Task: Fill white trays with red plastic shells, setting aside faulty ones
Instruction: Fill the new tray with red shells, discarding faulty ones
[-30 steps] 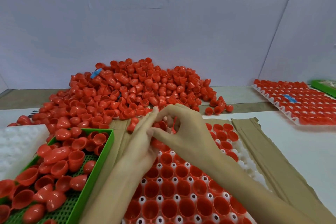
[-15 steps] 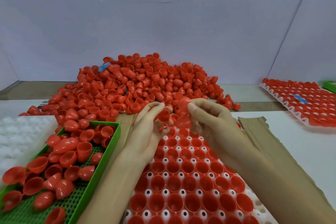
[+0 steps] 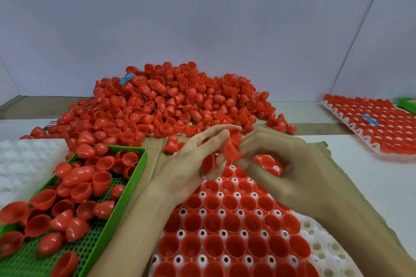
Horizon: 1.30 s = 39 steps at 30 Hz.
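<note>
The white tray [image 3: 324, 252] at the bench's near edge is mostly filled; cells along its right edge are bare. 1 full tray [image 3: 371, 128] lies at the right edge and 1 empty tray [image 3: 24, 164] at the left. Rejects sit in the green basket [image 3: 135, 177]. Over the tray's far end, the right hand [image 3: 276, 164] pinches a red shell [image 3: 231, 148], and the left hand [image 3: 191, 164] cups a second shell [image 3: 208, 162]. With the big pile [image 3: 171, 105] behind, much work looks left.

My right hand [image 3: 276, 164] pinches a red shell [image 3: 231, 150] above the partly filled white tray [image 3: 319, 252], while my left hand [image 3: 191, 168] curls around a second shell [image 3: 208, 162] just beside it. A heap of shells [image 3: 175, 105] rises behind; a green basket [image 3: 135, 183] holding more sits at left.
</note>
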{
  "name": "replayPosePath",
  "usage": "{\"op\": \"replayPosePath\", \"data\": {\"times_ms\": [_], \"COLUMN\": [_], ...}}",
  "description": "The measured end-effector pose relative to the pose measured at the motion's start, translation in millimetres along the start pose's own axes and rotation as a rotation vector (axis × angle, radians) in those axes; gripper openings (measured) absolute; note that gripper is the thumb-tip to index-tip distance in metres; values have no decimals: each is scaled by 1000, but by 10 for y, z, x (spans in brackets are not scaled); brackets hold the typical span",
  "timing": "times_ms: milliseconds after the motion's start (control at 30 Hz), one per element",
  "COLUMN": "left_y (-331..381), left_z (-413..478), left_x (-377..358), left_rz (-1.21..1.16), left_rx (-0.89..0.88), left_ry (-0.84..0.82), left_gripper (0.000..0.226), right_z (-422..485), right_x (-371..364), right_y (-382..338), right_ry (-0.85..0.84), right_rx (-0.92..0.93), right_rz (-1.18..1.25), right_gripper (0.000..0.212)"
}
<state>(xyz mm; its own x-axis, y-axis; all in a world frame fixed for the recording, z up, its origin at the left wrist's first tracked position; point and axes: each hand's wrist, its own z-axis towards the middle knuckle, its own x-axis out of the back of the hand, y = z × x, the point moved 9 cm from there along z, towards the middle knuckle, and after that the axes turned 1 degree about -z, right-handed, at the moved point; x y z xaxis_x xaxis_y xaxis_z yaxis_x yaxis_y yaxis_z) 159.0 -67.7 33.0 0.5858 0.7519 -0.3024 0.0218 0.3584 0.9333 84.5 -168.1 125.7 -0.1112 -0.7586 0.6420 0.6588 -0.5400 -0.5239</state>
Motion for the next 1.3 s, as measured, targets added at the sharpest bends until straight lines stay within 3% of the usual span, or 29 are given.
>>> {"op": "replayPosePath", "data": {"times_ms": [67,133,200,267,367,633,767,867,1067,1300], "left_y": [-4,10,34,33,10,-101,-163,-131,-124,-129], "left_z": [-1,-2,-1,0,-6,-18,-52,-61,-48,-35], "left_x": [3,17,21,12,-10,-201,-352,-340,-310,-294], "left_rz": [-23,-20,15,58,127,197,41,-42,-6,26], "left_rx": [-2,-24,-47,-51,-35,43,115,112,98,108], "left_ry": [-4,5,21,22,11,-98,-192,-188,-168,-147], "left_gripper": [43,44,44,42,37,35,47,50,44,35], "right_z": [-40,-61,-46,-1,5,-264,-361,-441,-760,-872], "right_x": [11,60,119,89,-9,70,375,752,628,500], "right_y": [-50,10,107,167,183,392,641,959,1525,1719], "right_ry": [11,53,118,78,-36,-23,47,115,-122,-232], "right_rx": [-6,-97,-196,-252,-260,-244,-265,-315,-495,-535], "right_rz": [-64,43,145,108,-1,-6,32,-88,-260,-385], "right_gripper": [20,21,16,10,6,18,19,14,22,28]}}
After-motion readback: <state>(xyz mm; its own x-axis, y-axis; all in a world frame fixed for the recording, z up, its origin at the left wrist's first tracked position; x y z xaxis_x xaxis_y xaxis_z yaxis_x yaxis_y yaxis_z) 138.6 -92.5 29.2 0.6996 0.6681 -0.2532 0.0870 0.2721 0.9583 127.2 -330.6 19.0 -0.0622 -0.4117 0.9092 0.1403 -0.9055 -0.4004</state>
